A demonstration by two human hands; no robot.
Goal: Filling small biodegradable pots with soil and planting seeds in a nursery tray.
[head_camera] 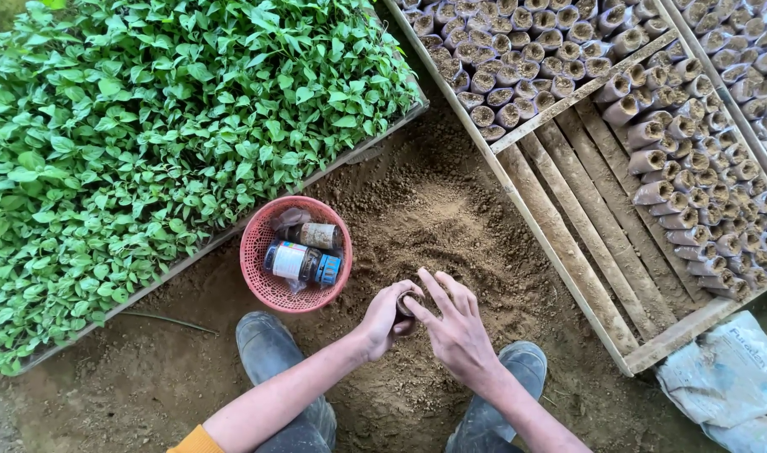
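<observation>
My left hand (383, 317) grips a small soil-filled seedling pot (405, 304) just above the loose soil heap (434, 226). My right hand (455, 325) is beside it, with its fingertips resting on the top of the pot. Both hands are between my two dark rubber boots (270, 344), above brown earth. Most of the pot is hidden by my fingers.
A pink plastic basket (266, 281) holding small bottles lies left of my hands. A tray of green seedlings (148, 143) fills the left. A wooden slatted frame (568, 210) with several rows of filled pots (694, 168) is at right. A white sack (727, 377) lies lower right.
</observation>
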